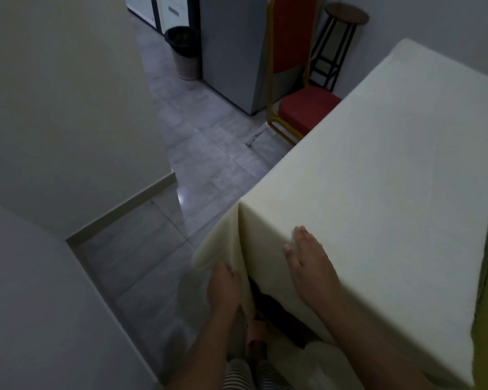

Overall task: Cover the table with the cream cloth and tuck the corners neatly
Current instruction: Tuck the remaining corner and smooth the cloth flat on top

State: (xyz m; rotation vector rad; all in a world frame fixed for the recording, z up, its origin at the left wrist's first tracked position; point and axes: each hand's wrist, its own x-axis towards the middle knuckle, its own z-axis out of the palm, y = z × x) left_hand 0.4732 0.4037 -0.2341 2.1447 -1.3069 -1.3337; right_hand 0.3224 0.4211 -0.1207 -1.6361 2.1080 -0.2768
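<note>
Nearest the camera, two bare forearms reached forward over striped trousers (238,372). The left hand (224,285) was low at the near corner of the table, its fingers curled into the hanging fold of the cream cloth (378,170) (whether they actually pinched the fabric or only pressed against it could not be told from this angle). The loose corner of the cloth bulged outward just left of that hand, above the floor. The right hand (307,260) lay flat, fingers spread slightly apart, palm down on the cloth at the near edge of the table, just right of the corner crease. Below it the cloth draped down the table's side, with a dark gap showing under its hem between the two hands. Beyond the hands the cloth covered the whole tabletop smoothly. Farther off, a red chair (302,108) stood just beside the table's left edge, a dark stool (341,38) behind it, and a bin (185,52) on the tiled floor (203,153).
</note>
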